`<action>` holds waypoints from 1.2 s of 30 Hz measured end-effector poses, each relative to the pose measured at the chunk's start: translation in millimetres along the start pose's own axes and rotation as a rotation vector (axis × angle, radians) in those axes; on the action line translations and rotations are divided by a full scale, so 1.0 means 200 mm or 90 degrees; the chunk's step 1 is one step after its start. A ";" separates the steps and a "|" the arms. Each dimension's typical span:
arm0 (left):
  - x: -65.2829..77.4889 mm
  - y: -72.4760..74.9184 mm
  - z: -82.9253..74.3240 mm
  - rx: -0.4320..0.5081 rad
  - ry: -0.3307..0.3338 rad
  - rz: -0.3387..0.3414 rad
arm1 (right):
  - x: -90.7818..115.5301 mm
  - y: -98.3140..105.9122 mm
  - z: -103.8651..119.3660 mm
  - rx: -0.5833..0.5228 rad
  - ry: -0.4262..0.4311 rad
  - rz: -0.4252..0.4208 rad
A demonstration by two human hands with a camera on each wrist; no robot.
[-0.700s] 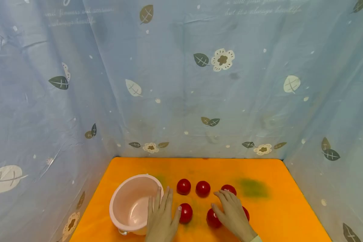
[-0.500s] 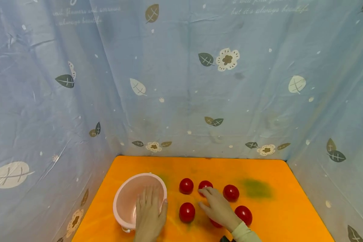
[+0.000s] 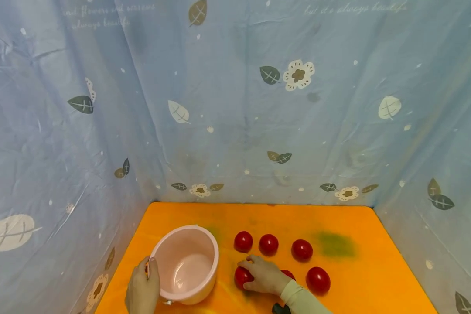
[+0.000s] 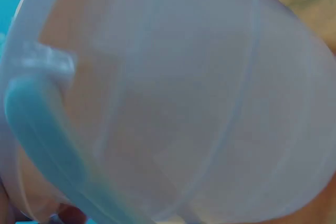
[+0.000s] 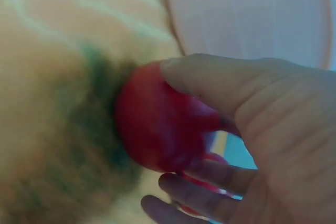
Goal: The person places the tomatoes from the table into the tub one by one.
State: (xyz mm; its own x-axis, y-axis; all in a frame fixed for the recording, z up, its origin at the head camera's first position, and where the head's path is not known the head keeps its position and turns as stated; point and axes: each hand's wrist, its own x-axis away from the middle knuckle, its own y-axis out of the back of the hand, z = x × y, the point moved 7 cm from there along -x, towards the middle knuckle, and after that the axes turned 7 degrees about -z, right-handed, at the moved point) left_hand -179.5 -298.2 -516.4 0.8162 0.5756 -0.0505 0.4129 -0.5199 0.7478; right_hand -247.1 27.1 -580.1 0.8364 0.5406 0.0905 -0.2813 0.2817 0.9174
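Note:
A pale pink bucket (image 3: 216, 261) stands at the left of the orange tabletop. My left hand (image 3: 143, 285) grips its left rim, thumb over the edge. In the left wrist view the bucket's ribbed wall (image 4: 184, 103) fills most of the frame, with its handle (image 4: 47, 129) along the lower left. To the right of the bucket, my right hand (image 3: 264, 277) grips a glossy red ball (image 3: 242, 278) at table level. The right wrist view shows the thumb and fingers of that hand (image 5: 273, 124) around the red ball (image 5: 157, 119); some fingertips are hidden.
More red balls lie on the table: one (image 3: 243, 241) and another (image 3: 268, 244) behind my right hand, two (image 3: 302, 250) at the right (image 3: 318, 280), and one (image 3: 288, 274) partly hidden by my hand. Blue patterned curtains (image 3: 235, 131) enclose the orange table (image 3: 259, 213).
My left hand has moved from over the bucket to its left rim and taken hold. My right hand has moved left and down from the other balls and grasped the ball nearest the bucket.

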 end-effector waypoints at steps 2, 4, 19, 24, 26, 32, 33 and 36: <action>0.00 -0.01 0.02 0.001 0.000 0.049 | 0.00 -0.02 0.01 0.003 -0.002 0.014; -0.01 -0.02 0.02 0.016 -0.006 0.066 | 0.00 -0.03 0.01 0.001 0.001 0.016; -0.02 -0.01 0.05 0.201 0.007 -0.029 | -0.02 0.08 -0.02 -0.117 0.001 -0.039; -0.02 -0.02 0.06 0.209 0.010 -0.020 | -0.04 0.33 -0.04 -0.174 0.011 -0.116; -0.02 -0.03 0.06 0.208 0.016 -0.012 | -0.06 0.44 -0.06 -0.200 0.007 -0.139; -0.01 -0.04 0.05 0.224 0.021 0.004 | -0.19 0.72 0.04 -0.221 0.041 -0.159; -0.01 -0.04 0.05 0.224 0.020 0.001 | -0.22 0.75 0.09 -0.207 0.056 -0.156; -0.02 -0.03 0.04 0.222 0.014 -0.010 | -0.29 0.81 0.25 -0.164 0.093 -0.128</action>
State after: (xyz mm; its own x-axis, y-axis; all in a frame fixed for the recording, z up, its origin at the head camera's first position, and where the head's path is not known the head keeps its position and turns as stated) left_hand -181.9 -302.4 -527.3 0.8018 0.5961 -0.0431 0.5412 -0.6936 0.4754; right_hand -317.7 2.7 -417.4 0.8160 0.5566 -0.1557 -0.2428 0.5746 0.7816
